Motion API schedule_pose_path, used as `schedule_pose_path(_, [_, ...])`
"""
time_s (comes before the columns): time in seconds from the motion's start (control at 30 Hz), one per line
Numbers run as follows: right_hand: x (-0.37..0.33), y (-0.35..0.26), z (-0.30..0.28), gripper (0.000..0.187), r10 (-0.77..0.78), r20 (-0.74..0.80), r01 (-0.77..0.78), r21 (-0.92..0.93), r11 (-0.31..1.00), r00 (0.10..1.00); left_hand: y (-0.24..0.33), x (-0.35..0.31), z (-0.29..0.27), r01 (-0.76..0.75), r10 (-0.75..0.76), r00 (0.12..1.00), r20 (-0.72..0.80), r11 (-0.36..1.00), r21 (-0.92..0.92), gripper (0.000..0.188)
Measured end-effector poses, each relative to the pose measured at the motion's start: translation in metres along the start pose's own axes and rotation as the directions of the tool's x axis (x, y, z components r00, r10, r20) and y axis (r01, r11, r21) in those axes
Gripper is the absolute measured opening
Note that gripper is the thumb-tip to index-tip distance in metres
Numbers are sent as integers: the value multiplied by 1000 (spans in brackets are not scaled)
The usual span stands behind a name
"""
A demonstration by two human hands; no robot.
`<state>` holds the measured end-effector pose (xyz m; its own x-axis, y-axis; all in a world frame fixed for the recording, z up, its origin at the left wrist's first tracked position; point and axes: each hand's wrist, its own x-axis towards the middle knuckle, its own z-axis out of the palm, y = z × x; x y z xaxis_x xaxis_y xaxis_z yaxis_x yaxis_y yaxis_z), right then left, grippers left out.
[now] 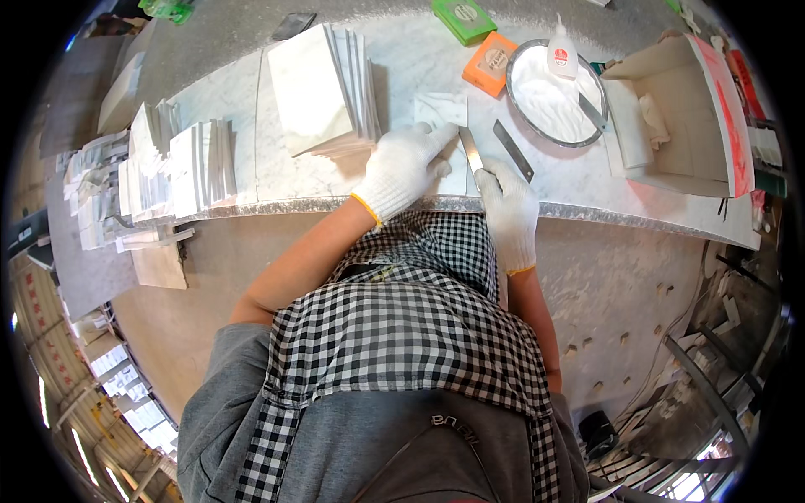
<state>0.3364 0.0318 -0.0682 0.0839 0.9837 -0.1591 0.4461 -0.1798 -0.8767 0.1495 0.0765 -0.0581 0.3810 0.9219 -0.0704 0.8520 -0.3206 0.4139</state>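
Observation:
My left hand [404, 168], in a white knitted glove with a yellow cuff, lies over a white marble tile [442, 107] near the bench's front edge. Its index finger is stretched out and the other fingers are partly hidden. A thin flat metal blade [470, 149] is gripped in my gloved right hand [510, 197], its tip over the tile's right side. Just right of that lies a second, dark flat blade [513, 152] on the bench. Beyond it, a round bowl [549, 141] holds white paste, with another blade [592, 112] and a squeeze bottle [562, 54] at its rim.
Several marble tiles [312, 92] stand in a leaning stack left of my hands, with more tile stacks [201, 168] farther left. Green [464, 20] and orange boxes [490, 64] lie at the back. An open cardboard box [688, 126] stands right of the bowl.

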Motion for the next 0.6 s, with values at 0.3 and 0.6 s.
schedule_pose_path(0.3, [3,-1,-3,17,-26,47,27,-20,999,999,-2,1,0,37,-36,999,33,999,-39,57])
schedule_pose_path(0.6, [5,-2,-3,15,-35,42,36,-13,999,998,-3,1,1,27,-26,1000,11,998,-61,58])
